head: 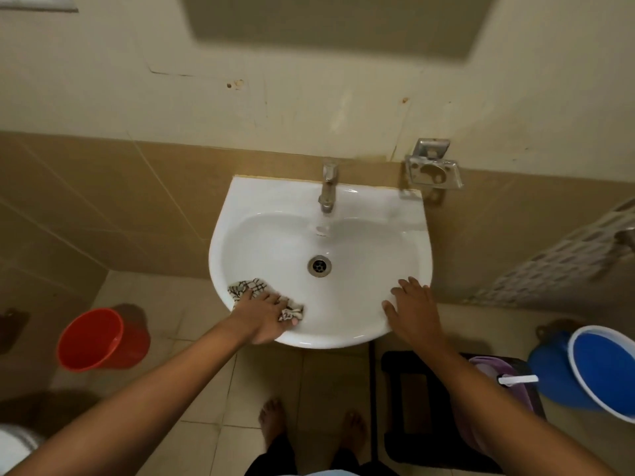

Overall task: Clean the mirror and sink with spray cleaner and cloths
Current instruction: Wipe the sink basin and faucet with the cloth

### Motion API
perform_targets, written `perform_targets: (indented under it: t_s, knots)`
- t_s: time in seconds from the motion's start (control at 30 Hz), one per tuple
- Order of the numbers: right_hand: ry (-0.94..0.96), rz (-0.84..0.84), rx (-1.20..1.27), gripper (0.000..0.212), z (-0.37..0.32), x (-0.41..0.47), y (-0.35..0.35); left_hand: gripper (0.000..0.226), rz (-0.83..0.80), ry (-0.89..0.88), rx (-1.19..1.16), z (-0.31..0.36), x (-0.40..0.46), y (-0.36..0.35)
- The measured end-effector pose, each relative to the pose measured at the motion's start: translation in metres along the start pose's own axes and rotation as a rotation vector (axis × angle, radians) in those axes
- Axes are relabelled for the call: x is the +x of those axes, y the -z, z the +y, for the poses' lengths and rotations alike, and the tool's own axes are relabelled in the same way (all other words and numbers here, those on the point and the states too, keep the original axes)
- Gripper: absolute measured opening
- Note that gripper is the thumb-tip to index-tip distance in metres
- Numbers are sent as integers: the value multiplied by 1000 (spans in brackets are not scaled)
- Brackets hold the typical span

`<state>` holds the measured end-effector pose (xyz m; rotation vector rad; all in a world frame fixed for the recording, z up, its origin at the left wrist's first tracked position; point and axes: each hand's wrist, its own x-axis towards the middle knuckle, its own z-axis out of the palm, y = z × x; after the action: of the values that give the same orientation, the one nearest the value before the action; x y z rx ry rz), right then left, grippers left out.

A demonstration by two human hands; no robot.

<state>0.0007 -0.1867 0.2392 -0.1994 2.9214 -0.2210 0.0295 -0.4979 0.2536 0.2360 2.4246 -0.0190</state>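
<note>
On sink's (343, 201) near-left rim, left hand (266, 312) presses checked cloth (245, 288), fingers seemingly curled into it; cloth bunches out both sides. Right hand (414, 309) rests flat, fingers spread, on near-right rim.

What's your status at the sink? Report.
Left hand pressing checked cloth on sink front-left rim. Right hand flat on front-right rim, fingers spread. Basin clear, nothing blocking.
</note>
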Motion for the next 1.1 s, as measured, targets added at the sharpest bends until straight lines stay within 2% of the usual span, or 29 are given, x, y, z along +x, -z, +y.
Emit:
perform_targets:
  t_s: [0.3,0.47,0.6,0.67,0.87,0.97,1.0,1.07,1.1]
  knots:
    - [133,-2,65,45,28,1,7,82,-74,98,-320,111,44,-1]
    - [191,66,48,41,37,4,-4,85,-137,159,-487,154,88,10]
    - [197,101,87,42,37,4,-8,86,-120,211,-684,182,121,26]
    - [199,114,86,44,37,5,-8,86,-114,276,-835,194,140,39]
    - [222,114,114,48,44,4,-11,83,87,437,-1398,208,172,83]
    - [226,130,101,48,44,3,-13,108,148,561,-1812,196,202,88]
    - [227,133,92,48,44,4,-14,106,164,593,-1967,192,212,89]
    - [230,130,68,47,44,4,-15,78,235,574,-2265,185,226,94]
    - [233,130,60,46,45,4,-15,74,251,579,-2364,181,222,105]
